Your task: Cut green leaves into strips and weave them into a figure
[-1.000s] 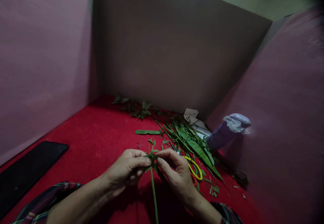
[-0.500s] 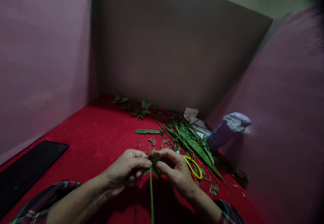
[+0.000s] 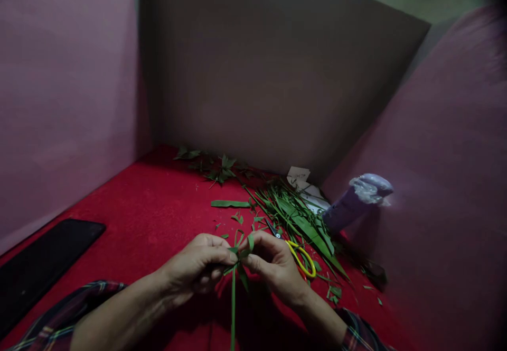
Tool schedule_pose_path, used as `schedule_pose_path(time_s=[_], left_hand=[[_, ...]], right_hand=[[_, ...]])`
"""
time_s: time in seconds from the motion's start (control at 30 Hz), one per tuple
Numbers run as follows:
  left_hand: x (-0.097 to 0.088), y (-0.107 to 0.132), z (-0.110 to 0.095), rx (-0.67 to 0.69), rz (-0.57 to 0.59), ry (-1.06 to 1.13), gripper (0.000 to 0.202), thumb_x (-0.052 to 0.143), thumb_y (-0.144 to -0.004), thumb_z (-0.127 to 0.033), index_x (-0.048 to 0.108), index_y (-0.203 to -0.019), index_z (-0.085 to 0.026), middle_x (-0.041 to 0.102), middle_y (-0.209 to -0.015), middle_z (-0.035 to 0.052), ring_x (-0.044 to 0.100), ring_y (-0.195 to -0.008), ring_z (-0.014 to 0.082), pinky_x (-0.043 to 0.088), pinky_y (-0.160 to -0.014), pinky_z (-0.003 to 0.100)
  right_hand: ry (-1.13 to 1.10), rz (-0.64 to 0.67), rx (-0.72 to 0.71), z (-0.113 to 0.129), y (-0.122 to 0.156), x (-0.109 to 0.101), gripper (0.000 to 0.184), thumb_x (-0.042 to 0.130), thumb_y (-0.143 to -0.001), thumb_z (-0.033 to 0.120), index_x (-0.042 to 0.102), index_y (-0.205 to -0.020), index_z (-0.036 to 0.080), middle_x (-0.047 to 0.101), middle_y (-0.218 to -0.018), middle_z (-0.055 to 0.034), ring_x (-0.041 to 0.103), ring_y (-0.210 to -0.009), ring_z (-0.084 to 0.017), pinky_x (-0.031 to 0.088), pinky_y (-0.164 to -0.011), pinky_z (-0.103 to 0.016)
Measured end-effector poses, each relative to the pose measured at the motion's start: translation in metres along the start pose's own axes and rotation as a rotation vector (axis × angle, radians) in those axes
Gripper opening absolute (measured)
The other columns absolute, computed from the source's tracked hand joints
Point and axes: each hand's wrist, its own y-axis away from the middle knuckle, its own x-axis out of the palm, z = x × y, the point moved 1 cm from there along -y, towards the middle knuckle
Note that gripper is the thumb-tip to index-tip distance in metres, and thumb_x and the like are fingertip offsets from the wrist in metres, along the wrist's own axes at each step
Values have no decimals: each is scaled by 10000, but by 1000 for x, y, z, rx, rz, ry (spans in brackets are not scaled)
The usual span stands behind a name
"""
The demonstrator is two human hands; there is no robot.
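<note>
Between my two hands is a small bundle of folded green leaf strips, with a long thin stem hanging straight down from it. My left hand pinches the bundle between thumb and fingers. From the other side, my right hand has its thumb and forefinger closed on a strip that curls up in a loop. Just beyond the right hand lie scissors with yellow handles and dark blades. The inner folds of the bundle are partly covered by my fingertips.
A heap of long green leaves lies on the red cloth, scraps around it. Behind it are white papers and a purple container topped with clear plastic. A flat black object lies at left. Pink walls stand on both sides.
The leaf strip at my right fingertips now stands up in a clearer loop, where before it lay flatter over the bundle. The hanging stem has shifted slightly left. Both hands stay nearly in place.
</note>
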Motion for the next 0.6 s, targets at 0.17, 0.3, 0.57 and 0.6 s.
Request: schedule_pose_path(time_s=[0.17,0.3,0.57,0.6], left_hand=[[2,1,-2,69,-36,-25,224,603,-598,-277,438,-485,-175,382,-334,-86,194,-266,19,94,-302,181],[3,1,-4,156,-121,-128,239,616,-596,-284,453,-466,-165,387,-339,-78,239,-290,28,124,-313,179],[4,1,-6,152,-180,-173,238,640,-551,-318,473,-478,-164,389,-346,-81,259,-316,39,141,-341,189],[4,1,-6,168,-184,-169,237,643,-551,-312,473,-479,-162,388,-351,-82,262,-325,39,149,-350,189]], right_hand=[[-37,-14,50,-2,0,0,185,728,-668,252,620,-800,181,600,-716,13,550,-655,-118,435,-637,-228],[-13,-81,28,-1,-2,0,188,728,-665,261,595,-765,174,567,-672,23,515,-605,-107,419,-589,-215],[158,-95,-58,-2,-3,0,148,648,-744,289,605,-693,156,498,-668,14,455,-624,-110,393,-594,-217],[172,-97,-62,-2,-3,0,146,646,-745,284,604,-690,155,493,-673,14,450,-630,-111,388,-594,-216]])
